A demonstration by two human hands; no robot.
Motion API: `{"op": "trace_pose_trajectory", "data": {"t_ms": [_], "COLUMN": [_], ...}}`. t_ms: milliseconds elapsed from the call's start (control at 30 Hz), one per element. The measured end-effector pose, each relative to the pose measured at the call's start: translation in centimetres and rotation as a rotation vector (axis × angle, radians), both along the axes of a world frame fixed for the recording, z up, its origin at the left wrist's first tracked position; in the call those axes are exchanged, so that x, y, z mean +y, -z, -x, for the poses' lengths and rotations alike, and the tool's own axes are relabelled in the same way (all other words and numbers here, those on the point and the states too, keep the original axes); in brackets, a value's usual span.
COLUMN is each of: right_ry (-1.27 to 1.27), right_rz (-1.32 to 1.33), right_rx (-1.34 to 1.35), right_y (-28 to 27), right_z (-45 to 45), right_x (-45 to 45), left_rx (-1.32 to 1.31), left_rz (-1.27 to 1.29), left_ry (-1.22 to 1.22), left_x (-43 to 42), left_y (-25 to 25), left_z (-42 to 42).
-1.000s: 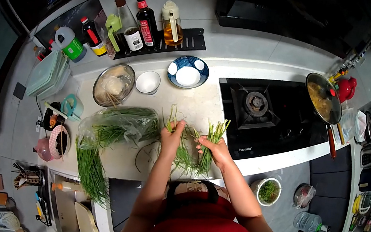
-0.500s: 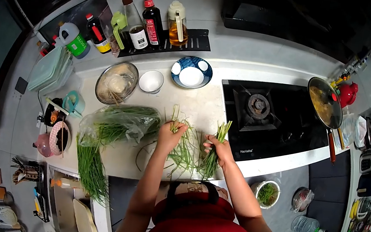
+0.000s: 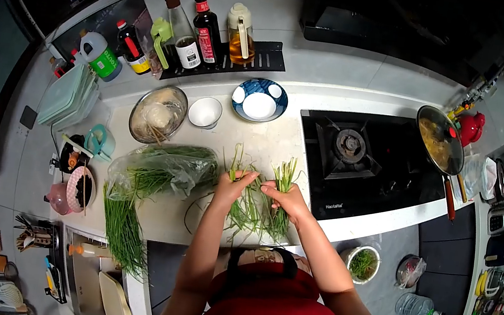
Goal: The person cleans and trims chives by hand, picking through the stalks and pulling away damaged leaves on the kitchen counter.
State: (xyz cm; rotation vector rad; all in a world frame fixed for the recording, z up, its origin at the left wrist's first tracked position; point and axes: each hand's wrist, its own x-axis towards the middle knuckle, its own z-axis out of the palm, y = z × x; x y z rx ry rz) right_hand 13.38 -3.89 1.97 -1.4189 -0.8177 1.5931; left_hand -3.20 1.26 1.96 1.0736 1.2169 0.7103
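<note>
1. Brought the right hand (image 3: 288,201) inward from its wider spot of a moment ago, to just beside the left hand (image 3: 233,187).
2. Carried the bunch (image 3: 279,226) along with it, cut ends pointing toward the far side of the counter (image 3: 163,213), leafy ends hanging toward the near edge.
3. Kept the right fingers curled around the bunch, thumb and forefinger reaching out toward the left hand; could not make out any stem between those tips.
4. Had the left fingers bent inward and nearly closed, thumb toward forefinger, on a few pale stems (image 3: 238,154).
5. Judged this new closeness to put the pale stems within easy reach of the right fingertips; could not tell about contact between the hands.
6. Had loose greens (image 3: 244,216) lying on the counter between the hands and near its edge.
7. Had the bag (image 3: 183,167) to the left of the left hand, unmoved, with long greens (image 3: 122,229) spilling out and over the edge.
</note>
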Motion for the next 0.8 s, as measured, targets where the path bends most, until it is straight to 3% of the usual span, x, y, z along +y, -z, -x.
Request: {"op": "trace_pose_trajectory", "data": {"t_ms": [433,667,767,800], "right_ry": [0.215,0.208,0.145,0.129], "right_rz": [-0.06,0.129,0.151,0.151], "right_rx": [-0.088,-0.127,-0.111,-0.043], "right_y": [2.8,6.6,8.0,7.7], "right_z": [0.1,-1.9,-2.4,-2.2], "right_x": [0.1,-0.4,-0.5,-0.3], "left_rx": [-0.011,-0.397,-0.487,-0.401], "left_rz": [-0.047,-0.178,-0.298,-0.262], "left_ry": [-0.109,-0.325,-0.45,-0.402], "left_x": [-0.1,0.7,1.1,1.3], "left_y": [0.1,0.8,0.1,0.0], "left_z": [0.2,2.2,2.0,1.9]}}
